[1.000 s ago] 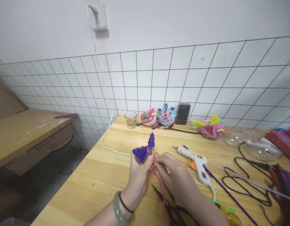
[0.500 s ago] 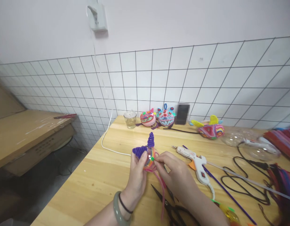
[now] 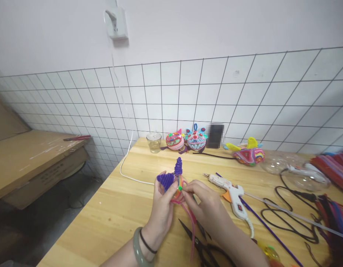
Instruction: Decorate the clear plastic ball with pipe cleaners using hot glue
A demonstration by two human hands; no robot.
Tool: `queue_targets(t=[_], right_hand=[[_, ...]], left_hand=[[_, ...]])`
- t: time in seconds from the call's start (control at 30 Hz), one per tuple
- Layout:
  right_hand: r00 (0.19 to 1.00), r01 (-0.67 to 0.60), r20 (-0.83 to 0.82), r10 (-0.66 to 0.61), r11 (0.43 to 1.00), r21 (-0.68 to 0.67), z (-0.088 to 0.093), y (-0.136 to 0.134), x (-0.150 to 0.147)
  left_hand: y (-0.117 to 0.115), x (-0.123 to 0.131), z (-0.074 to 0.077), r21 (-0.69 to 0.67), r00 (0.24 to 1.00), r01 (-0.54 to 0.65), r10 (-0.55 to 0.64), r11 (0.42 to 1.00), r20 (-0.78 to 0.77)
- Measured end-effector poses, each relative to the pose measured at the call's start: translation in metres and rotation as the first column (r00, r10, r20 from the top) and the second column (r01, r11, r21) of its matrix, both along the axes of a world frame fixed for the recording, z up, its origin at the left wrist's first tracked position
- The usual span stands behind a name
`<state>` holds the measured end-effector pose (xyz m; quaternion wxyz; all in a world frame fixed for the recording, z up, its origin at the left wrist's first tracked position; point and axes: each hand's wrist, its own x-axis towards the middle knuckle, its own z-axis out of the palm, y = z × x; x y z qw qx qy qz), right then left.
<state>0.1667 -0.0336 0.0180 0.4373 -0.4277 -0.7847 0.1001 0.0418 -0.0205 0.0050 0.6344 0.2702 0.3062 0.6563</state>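
Note:
My left hand (image 3: 161,209) is wrapped around a small clear craft ball (image 3: 180,181) with rainbow-coloured strips on it. Two fuzzy purple pipe-cleaner shapes (image 3: 165,181) stick out from its top and left side. The thumb of that hand presses on the ball's front. Thumb and forefinger of my right hand (image 3: 207,204) pinch at a small green piece (image 3: 180,188) lying against the ball. From the ball's underside a pink pipe cleaner (image 3: 193,230) hangs down between my wrists. Black scissors (image 3: 200,246) lie below, partly covered by my right forearm.
Right of my hands lie a white glue gun (image 3: 229,193), a purple pipe cleaner (image 3: 271,231) and a black cord (image 3: 288,230). Along the wall stand a glass cup (image 3: 154,142), decorated balls (image 3: 196,140), a pipe-cleaner fish (image 3: 249,154) and clear plastic shells (image 3: 275,163).
The left thumb has shifted slightly up and right, closer to the green piece. The right fingers stay pinched in the same place, and the view has tilted very slightly.

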Motion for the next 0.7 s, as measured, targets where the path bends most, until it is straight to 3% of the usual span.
queue_targets(t=[0.33, 0.5, 0.7], right_hand=[[0.999, -0.006, -0.032, 0.008, 0.999, 0.04, 0.0, 0.003, 0.004], [0.999, 0.003, -0.037, -0.003, 1.0, 0.024, 0.008, 0.004, 0.008], [1.0, -0.026, 0.002, 0.027, 0.999, -0.041, 0.017, 0.006, 0.016]], left_hand=[[0.0, -0.001, 0.001, 0.058, 0.997, 0.073, -0.074, 0.996, 0.027], [-0.001, -0.002, -0.002, 0.079, 0.984, 0.142, -0.15, 0.987, 0.097], [0.002, -0.003, 0.006, 0.116, 0.96, 0.222, -0.238, 0.968, 0.145]])
